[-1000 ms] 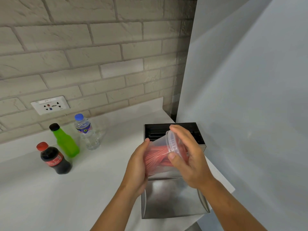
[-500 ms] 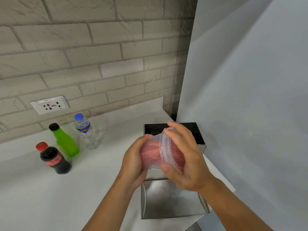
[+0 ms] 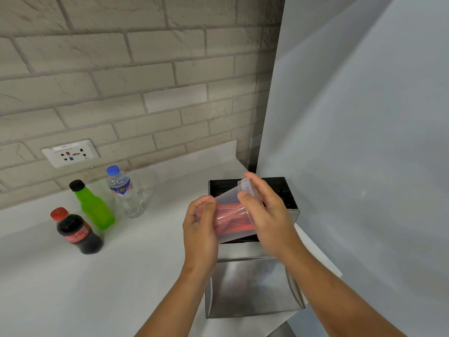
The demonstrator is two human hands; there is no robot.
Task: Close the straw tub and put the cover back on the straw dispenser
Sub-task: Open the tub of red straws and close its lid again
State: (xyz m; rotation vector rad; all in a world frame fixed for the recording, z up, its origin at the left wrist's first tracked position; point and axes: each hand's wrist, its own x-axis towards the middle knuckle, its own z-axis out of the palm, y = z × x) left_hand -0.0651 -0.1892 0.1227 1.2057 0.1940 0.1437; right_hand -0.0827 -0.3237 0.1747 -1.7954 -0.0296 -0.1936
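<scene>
Right hand [image 3: 264,215] now cups the lid [image 3: 246,185] against the tub [image 3: 228,216] mouth, which I have tilted up since a moment ago, left hand [image 3: 200,227] gripping its base above the open dispenser [image 3: 252,285], so I judge closing nearly done.

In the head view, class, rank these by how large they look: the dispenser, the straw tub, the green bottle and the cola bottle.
1. dispenser
2. straw tub, partly hidden by hands
3. green bottle and cola bottle: look alike, so unranked.
</scene>
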